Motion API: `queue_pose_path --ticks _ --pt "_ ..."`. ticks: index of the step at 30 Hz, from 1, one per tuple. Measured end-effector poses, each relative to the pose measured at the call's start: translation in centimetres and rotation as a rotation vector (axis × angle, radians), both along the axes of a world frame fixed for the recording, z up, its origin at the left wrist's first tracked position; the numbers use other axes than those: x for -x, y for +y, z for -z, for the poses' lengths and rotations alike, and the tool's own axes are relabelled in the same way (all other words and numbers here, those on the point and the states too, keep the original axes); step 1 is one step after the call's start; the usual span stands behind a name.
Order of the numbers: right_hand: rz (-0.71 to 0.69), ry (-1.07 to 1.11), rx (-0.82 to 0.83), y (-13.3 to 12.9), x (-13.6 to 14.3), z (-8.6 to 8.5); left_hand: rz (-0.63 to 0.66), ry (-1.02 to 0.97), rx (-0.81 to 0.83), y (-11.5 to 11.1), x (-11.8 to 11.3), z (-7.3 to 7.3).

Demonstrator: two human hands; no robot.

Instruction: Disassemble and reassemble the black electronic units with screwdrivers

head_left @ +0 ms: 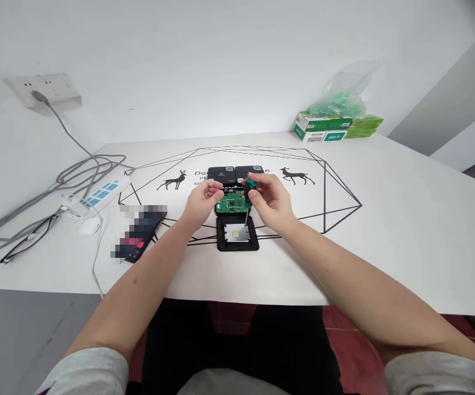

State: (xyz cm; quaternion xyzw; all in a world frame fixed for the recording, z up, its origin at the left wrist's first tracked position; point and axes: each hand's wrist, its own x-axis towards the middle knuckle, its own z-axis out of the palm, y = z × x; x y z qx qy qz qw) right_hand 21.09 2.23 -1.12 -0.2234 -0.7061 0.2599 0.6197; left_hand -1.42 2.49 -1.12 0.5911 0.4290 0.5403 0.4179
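Note:
In my right hand (276,203) is a screwdriver (249,192) with a green and black handle, its shaft pointing down. The tip meets the right upper edge of a silver metal plate (233,233) set in a black casing half (221,244). Just beyond that lies a green circuit board (231,203) in a dark housing. My left hand (202,203) is beside the board's left edge, fingers curled and thumb drawn in toward them. Whether anything sits between those fingers is hidden. Two black boxy devices (221,174) lie side by side behind the board.
A phone (142,233), partly pixelated, lies left of my forearm. Farther left are a power strip (106,192), coiled grey cable (73,173), glasses (27,241) and a white mouse-like object (90,226). Green and white boxes (323,126) with a plastic bag (344,93) stand against the wall.

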Motion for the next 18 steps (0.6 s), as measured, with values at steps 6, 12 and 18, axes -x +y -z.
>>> queue_pose_path --ticks 6,12,18 --pt "0.115 -0.007 -0.049 0.6 -0.1 -0.3 0.085 0.055 0.01 -0.1 -0.1 0.4" --pt "0.115 -0.12 -0.07 0.5 -0.4 -0.6 0.241 0.126 0.011 -0.5 0.1 0.4" --pt "0.237 0.137 -0.065 1.3 -1.2 -1.5 0.219 0.461 -0.176 -1.2 0.2 0.6"
